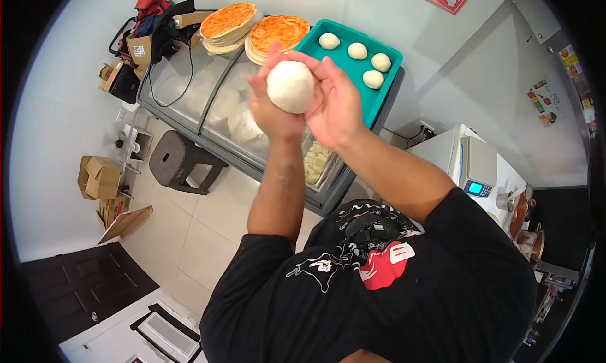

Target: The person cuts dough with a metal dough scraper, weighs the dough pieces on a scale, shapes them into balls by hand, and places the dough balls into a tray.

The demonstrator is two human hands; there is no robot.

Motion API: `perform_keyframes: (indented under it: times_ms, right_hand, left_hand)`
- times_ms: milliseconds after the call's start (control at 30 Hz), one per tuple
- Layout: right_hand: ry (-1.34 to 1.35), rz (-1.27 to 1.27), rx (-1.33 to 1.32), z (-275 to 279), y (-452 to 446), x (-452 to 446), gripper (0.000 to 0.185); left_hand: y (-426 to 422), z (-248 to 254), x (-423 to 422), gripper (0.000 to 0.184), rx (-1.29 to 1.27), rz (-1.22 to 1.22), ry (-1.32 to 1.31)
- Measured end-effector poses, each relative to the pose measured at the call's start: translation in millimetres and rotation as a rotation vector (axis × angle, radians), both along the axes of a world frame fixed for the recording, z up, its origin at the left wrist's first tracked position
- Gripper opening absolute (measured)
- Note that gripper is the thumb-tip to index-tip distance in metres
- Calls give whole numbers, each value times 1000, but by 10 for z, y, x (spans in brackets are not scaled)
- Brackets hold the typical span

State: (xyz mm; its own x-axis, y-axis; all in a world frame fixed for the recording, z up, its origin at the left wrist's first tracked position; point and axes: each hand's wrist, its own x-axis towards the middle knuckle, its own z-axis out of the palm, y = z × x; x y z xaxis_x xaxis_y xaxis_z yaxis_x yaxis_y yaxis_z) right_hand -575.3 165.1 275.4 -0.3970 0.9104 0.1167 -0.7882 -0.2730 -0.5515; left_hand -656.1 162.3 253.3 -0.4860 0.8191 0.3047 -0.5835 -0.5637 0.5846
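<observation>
A smooth, pale dough ball rests between my two hands, raised above the glass-topped freezer. My left hand cups it from the left and below, fingers curled around its side. On the other side my right hand presses against the ball with its palm and fingers. Just beyond my right hand lies a green tray, where several dough balls sit apart from each other. Behind my hands is a stack of sauced pizza bases.
Another stack of sauced bases stands on the freezer. Pale blocks show near its front edge. A dark stool stands on the floor at left. At right, a digital scale sits on a white surface.
</observation>
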Motion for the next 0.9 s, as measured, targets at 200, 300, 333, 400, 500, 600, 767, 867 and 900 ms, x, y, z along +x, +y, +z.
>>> perform_keyframes:
  times_ms: [200,300,333,400,500,600,767,867,900]
  right_hand:
    - [-134,-174,-18,-105,51,297,58]
    - [-215,-175,184,-103,-70,521,55]
    - [-165,-186,127,-36,-40,615,56]
    - [-59,-217,0,81,-18,827,56]
    - [-58,-243,38,14,-179,1060,60]
    - [34,-246,1,-90,-215,1598,63]
    - [269,-146,-148,-279,-357,2347,69]
    - [191,-45,-182,-313,-337,2854,70]
    - [97,39,-221,-351,-349,3037,69]
  left_hand:
    - [72,10,213,71,-62,-100,-117]
    - [-10,-104,509,76,-93,-142,-168]
    - [-58,-161,677,79,-68,-132,-15]
    - [-153,-129,988,86,-24,-119,297]
    - [-72,-37,1258,94,-24,-299,129]
    - [-109,-16,1685,98,-49,-402,125]
    - [-573,-232,2375,97,-120,-333,509]
    - [-850,-116,2548,92,-258,-380,567]
    - [-968,-41,2509,88,-417,-439,549]
